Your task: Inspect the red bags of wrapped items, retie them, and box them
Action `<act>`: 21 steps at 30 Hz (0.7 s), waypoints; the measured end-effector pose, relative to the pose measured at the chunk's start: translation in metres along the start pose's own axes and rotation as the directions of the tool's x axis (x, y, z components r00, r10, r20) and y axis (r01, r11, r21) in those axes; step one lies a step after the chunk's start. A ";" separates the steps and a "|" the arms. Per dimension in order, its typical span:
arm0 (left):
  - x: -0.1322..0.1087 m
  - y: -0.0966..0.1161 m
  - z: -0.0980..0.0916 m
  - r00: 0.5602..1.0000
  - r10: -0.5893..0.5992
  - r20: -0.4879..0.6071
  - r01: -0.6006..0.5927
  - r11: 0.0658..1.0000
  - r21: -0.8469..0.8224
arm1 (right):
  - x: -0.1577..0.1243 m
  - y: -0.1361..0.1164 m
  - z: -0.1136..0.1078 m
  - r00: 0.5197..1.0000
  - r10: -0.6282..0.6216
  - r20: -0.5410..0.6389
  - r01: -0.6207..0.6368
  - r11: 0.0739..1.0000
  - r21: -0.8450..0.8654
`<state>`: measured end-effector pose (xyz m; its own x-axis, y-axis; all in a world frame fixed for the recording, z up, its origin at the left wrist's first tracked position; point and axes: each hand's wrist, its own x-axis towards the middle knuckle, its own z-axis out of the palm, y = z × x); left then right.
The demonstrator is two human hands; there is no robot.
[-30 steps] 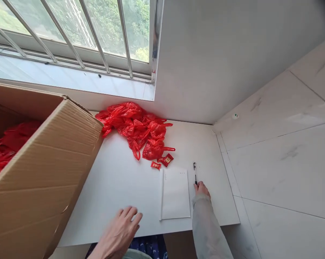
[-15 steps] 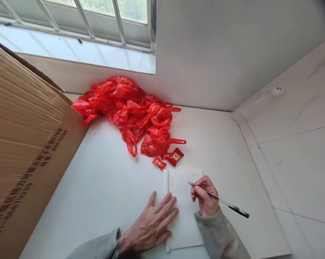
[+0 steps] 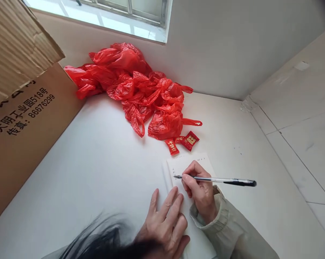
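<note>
My right hand (image 3: 198,189) grips a black-and-clear pen (image 3: 221,180), its tip at the small handwritten marks along the left side of a white notebook page (image 3: 191,160). My left hand (image 3: 166,223) lies with fingers spread over the page's left edge and the table beside it. Dark hair hides its wrist. Just beyond the page's top edge are three small red-and-gold wrapped packets: one at the left (image 3: 172,147), one at the right (image 3: 191,140), and one partly covered between them (image 3: 179,139).
Behind the packets, a heap of red plastic bags (image 3: 124,86) lies against the wall. A large printed cardboard box (image 3: 30,118) stands at the left of the white table (image 3: 97,162). A barred window (image 3: 141,10) is at the top, and tiled wall (image 3: 310,144) runs along the right.
The pen has moved left across the page to the marks near its left edge, and it lies flatter now. The view has shifted downward. My left hand stays on the page.
</note>
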<state>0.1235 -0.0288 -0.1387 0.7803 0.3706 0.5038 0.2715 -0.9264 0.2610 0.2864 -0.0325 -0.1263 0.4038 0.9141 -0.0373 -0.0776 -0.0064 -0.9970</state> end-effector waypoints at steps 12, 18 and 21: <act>0.007 0.003 -0.010 0.977 -0.014 0.214 -0.003 0.997 0.077 | -0.002 -0.001 0.001 1.000 -0.004 0.022 0.008 0.985 -0.171; 0.007 0.003 -0.010 0.976 -0.006 0.219 -0.011 0.997 0.074 | -0.004 -0.002 0.001 0.997 0.043 0.057 -0.031 0.980 -0.198; 0.006 0.003 -0.009 0.978 -0.021 0.208 0.008 0.998 0.065 | -0.004 -0.002 0.000 1.000 0.006 0.023 0.001 0.961 -0.278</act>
<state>0.1238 -0.0285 -0.1278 0.8744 0.3683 0.3159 0.3137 -0.9258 0.2110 0.2844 -0.0362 -0.1239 0.3827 0.9229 -0.0413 0.1789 -0.1179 -0.9768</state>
